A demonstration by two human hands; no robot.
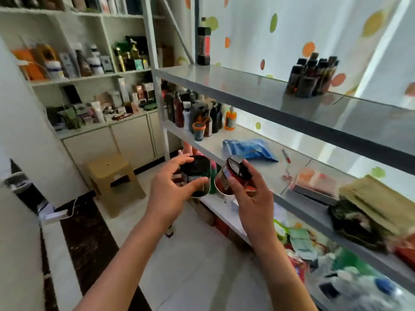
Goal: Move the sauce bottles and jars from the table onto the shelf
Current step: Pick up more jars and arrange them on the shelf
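My left hand grips a dark jar with a black lid, held upright in front of the shelf's middle board. Beside it my right hand holds a red-labelled jar with a black lid, tilted to the left. Both jars hang just off the board's front edge, almost touching each other. A cluster of dark sauce bottles stands on the top board. Several more bottles crowd the far left end of the middle board.
On the middle board lie a blue packet, a red pen, a box and folded cloth. One tall dark bottle stands at the top board's left end. A tan stool sits on the floor.
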